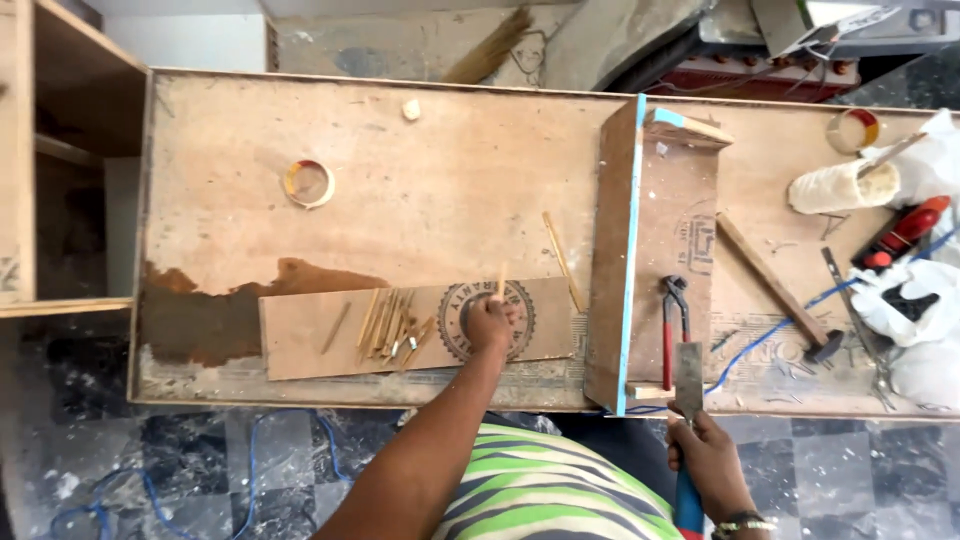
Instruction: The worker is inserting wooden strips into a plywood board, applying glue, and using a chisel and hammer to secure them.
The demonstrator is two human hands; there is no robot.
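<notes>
Your big plywood bench [420, 200] is scuffed and chipped. On it stands a raw wooden box [655, 260] with a blue taped edge, then a flat offcut board [300, 345] carrying a heap of thin slivers [390, 330]. You look midway through splitting: your left hand [490, 325] is closed around one upright wood strip [502, 282] on that board, and your right hand [705, 450] is clenched on a broad chisel [688, 375]. Bringing that blade squarely onto the strip's top calls for care. Red-handled pincers [672, 330] lie nearby.

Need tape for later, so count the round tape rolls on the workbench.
2. One round tape roll lies on the plywood workbench's left half; the other round tape roll sits at its far right corner. More may be hidden under the clutter there.
</notes>
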